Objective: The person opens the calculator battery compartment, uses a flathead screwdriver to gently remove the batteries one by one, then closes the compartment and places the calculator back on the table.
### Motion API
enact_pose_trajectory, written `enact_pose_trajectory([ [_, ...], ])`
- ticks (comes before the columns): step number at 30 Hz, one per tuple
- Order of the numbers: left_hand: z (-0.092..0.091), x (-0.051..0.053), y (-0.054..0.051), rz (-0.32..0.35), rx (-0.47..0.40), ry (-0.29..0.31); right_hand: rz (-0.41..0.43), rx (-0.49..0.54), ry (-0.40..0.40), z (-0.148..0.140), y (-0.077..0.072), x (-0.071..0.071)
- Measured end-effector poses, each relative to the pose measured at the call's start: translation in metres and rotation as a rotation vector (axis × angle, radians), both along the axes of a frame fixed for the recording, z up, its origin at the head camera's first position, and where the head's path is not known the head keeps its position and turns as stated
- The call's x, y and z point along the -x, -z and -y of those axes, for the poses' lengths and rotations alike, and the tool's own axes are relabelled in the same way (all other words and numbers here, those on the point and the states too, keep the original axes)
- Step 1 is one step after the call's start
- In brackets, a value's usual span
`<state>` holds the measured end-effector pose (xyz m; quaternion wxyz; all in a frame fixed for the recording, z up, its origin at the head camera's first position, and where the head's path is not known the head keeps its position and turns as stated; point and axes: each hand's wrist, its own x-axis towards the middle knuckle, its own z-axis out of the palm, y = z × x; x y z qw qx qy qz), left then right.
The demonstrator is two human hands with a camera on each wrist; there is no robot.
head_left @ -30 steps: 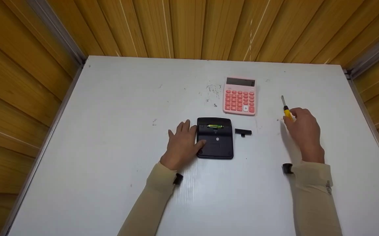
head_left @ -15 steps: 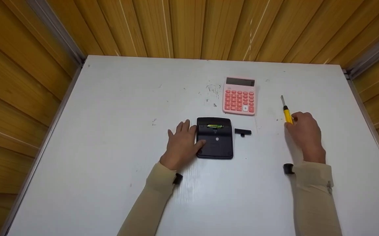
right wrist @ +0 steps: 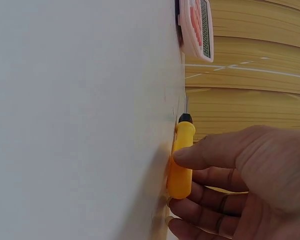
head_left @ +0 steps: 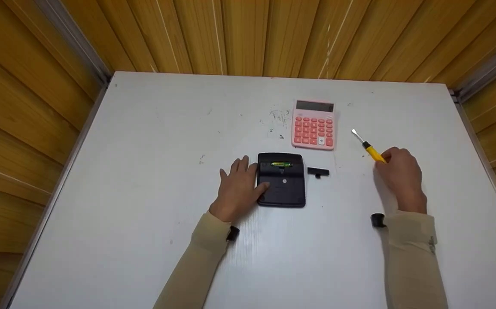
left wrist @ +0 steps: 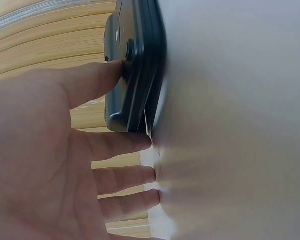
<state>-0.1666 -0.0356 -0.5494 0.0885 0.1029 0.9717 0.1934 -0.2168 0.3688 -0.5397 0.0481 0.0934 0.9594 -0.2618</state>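
A black calculator (head_left: 281, 184) lies face down, its battery slot uncovered with a green battery (head_left: 281, 164) inside. My left hand (head_left: 237, 189) rests along its left side, thumb on the back of the case. In the left wrist view the other fingers (left wrist: 125, 177) reach out nearly straight, with tips at the white tabletop. At the right, my right hand (head_left: 400, 174) pinches a screwdriver (head_left: 374, 153) by its yellow handle, thumb (right wrist: 202, 152) on one side. Its metal blade points up and left in the head view. A small black battery cover (head_left: 318, 172) lies just right of the calculator.
A pink calculator (head_left: 313, 125) lies face up behind the black one, left of the screwdriver's blade. The white table (head_left: 144, 150) ends at wood-patterned walls (head_left: 248, 38) at the back and sides.
The screwdriver has swung so its tip points further left, toward the pink calculator. My right hand has shifted slightly down its handle. My left hand and the black calculator have stayed put.
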Motion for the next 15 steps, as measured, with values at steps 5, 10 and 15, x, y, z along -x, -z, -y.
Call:
enact_pose_trajectory([
  [5, 0.000, 0.000, 0.000, 0.003, 0.006, -0.004, 0.002, 0.017, 0.016, -0.002, 0.000, 0.001],
  [10, 0.000, 0.000, -0.001, 0.009, 0.009, -0.003, -0.013, 0.060, 0.067, 0.001, -0.004, 0.002],
  [15, 0.000, 0.000, -0.001, 0.013, 0.008, -0.007, -0.072, 0.137, 0.154, 0.006, -0.010, 0.004],
])
